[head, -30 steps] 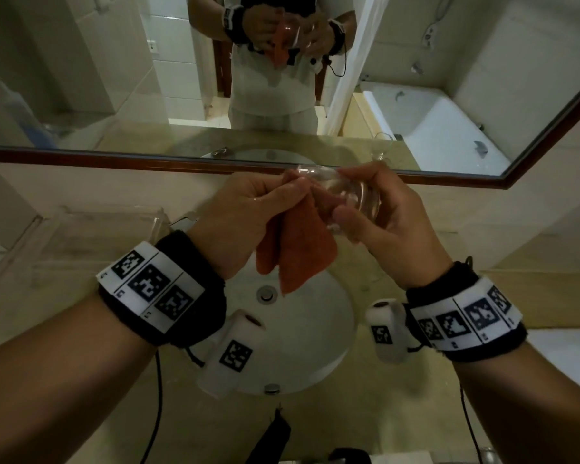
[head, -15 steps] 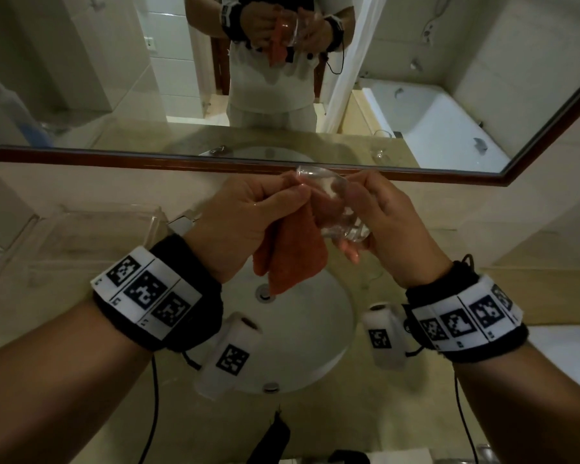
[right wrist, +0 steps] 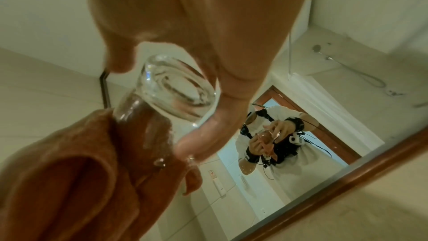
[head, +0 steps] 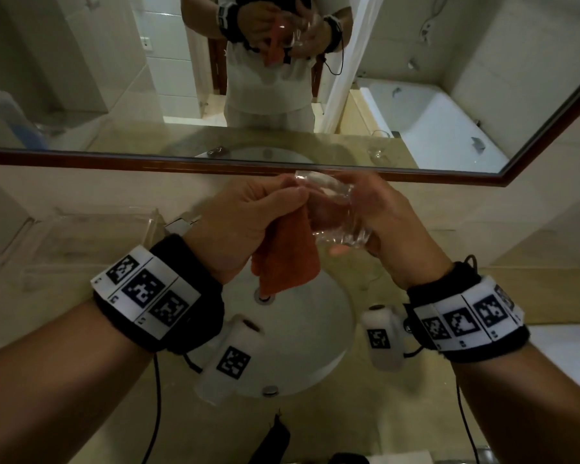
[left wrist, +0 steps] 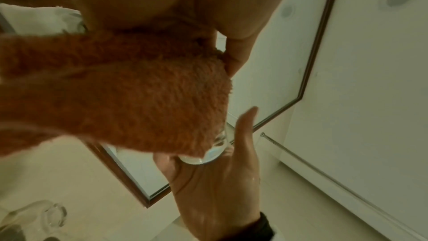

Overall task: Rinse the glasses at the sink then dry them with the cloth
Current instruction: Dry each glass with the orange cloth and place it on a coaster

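Observation:
A clear drinking glass (head: pixel 335 216) is held over the sink, tilted, its thick base (right wrist: pixel 178 87) toward me. My right hand (head: pixel 382 212) grips it round the base end, with wet fingers (right wrist: pixel 208 135). My left hand (head: pixel 265 209) pinches an orange cloth (head: pixel 288 256) against the glass's mouth end. The cloth (right wrist: pixel 81 171) shows through the glass wall, and its loose end hangs down. In the left wrist view the cloth (left wrist: pixel 127 98) covers most of the glass (left wrist: pixel 203 157), and my right hand (left wrist: pixel 220 190) cups it from below.
The round white sink (head: pixel 315 346) with its drain (head: pixel 264 298) lies under my hands in a beige counter. A clear tray (head: pixel 81 236) stands at the left. More glassware (left wrist: pixel 46 215) sits on the counter. A wood-framed mirror (head: pixel 282 162) runs behind.
My right hand has turned the glass, so its base has swung from pointing right to pointing down toward me. My left hand keeps pinching the cloth at the glass.

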The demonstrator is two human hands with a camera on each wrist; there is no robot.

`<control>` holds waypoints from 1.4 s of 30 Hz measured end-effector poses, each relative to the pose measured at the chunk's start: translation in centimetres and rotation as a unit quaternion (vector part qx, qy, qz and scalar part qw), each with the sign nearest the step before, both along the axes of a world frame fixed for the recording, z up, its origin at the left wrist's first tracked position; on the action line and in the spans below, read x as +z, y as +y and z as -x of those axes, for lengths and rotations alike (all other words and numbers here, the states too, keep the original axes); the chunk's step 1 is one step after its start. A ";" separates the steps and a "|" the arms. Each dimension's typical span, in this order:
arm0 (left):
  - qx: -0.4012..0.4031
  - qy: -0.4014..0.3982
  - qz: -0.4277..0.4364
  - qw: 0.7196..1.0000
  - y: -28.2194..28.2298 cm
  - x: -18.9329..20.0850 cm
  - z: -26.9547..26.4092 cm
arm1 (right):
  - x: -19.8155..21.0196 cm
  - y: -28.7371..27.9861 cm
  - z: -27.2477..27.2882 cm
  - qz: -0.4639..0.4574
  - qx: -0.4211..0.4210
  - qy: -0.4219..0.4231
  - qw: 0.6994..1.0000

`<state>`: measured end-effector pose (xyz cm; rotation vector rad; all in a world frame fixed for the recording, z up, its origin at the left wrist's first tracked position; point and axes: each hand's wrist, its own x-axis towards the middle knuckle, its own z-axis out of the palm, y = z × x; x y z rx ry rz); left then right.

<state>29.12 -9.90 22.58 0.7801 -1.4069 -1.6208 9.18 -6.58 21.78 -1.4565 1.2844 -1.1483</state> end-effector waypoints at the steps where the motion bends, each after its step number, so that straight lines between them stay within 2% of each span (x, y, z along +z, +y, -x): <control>1: -0.006 -0.012 0.017 1.000 0.2 0.1 0.1 | -0.1 -0.2 0.0 -0.039 0.012 -0.030 0.999; 2: -0.008 -0.024 0.024 0.999 0.3 0.2 0.1 | 0.0 -0.2 0.0 -0.054 0.022 -0.050 0.997; 4: 0.003 -0.032 0.014 0.999 0.2 0.5 -0.1 | 0.2 0.1 0.0 -0.019 0.033 -0.032 0.999; 7: -0.005 -0.043 -0.022 0.999 -0.2 0.6 -0.3 | 0.0 0.4 -0.1 0.079 0.027 0.088 0.993; 9: -0.009 -0.053 -0.032 0.998 -0.4 0.6 -0.3 | -0.6 0.2 -0.2 0.114 0.014 0.130 0.985; 10: -0.011 -0.063 -0.026 0.998 -0.5 0.5 -0.2 | -0.8 0.0 -0.4 0.135 0.007 0.154 0.979; 12: -0.013 -0.082 -0.008 0.997 -0.5 0.3 0.0 | -1.3 -0.6 -0.6 0.207 -0.008 0.240 0.948; 14: -0.016 -0.089 0.003 0.996 -0.7 0.1 -0.1 | -1.6 -1.0 -0.7 0.237 -0.019 0.272 0.933; 18: 0.014 0.006 -0.072 0.997 -1.5 -0.4 -0.4 | -2.2 -1.3 -0.3 0.212 -0.055 0.238 0.946; 21: 0.063 0.099 -0.143 0.983 -2.3 -1.3 -0.8 | -2.0 -1.3 0.1 0.151 -0.113 0.183 0.965; 23: 0.083 0.138 -0.196 0.967 -2.5 -1.6 -0.7 | -1.6 -1.0 0.2 0.151 -0.133 0.130 0.971; 25: 0.081 0.145 -0.227 0.960 -2.4 -2.1 -0.4 | -1.1 -0.7 -0.3 0.177 -0.129 0.083 0.972; 30: -0.013 0.179 -0.268 0.947 -1.3 -3.0 2.1 | -1.5 -0.4 -2.0 0.195 -0.107 0.041 0.974; 36: -0.086 0.169 -0.331 0.925 -0.4 -4.6 3.8 | -2.8 -0.1 -0.9 0.171 -0.147 0.067 0.972; 42: -0.052 0.145 -0.356 0.922 -0.4 -6.4 6.0 | -4.4 1.9 1.6 0.112 -0.164 0.101 0.975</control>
